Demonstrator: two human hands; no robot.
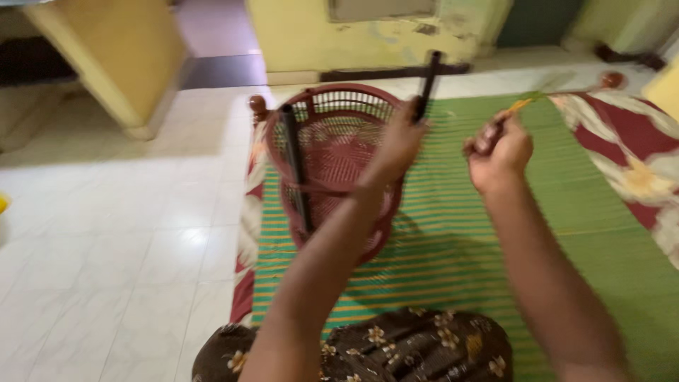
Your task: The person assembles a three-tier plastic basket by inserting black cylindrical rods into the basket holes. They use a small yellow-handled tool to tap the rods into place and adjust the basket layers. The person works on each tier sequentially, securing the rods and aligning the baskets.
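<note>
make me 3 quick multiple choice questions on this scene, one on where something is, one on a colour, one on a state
1. Where does the basket stand?
A. on the tiled floor
B. on the green mat
C. on a chair

2. What colour is the basket?
A. dark red
B. blue
C. white

3. How is the left hand?
A. lying flat
B. open in the air
C. shut round a black bar

Key: 1 B, the striped mat shows beneath it; 2 A, its slats are dark red; 3 C, the fingers wrap the bar.
</note>
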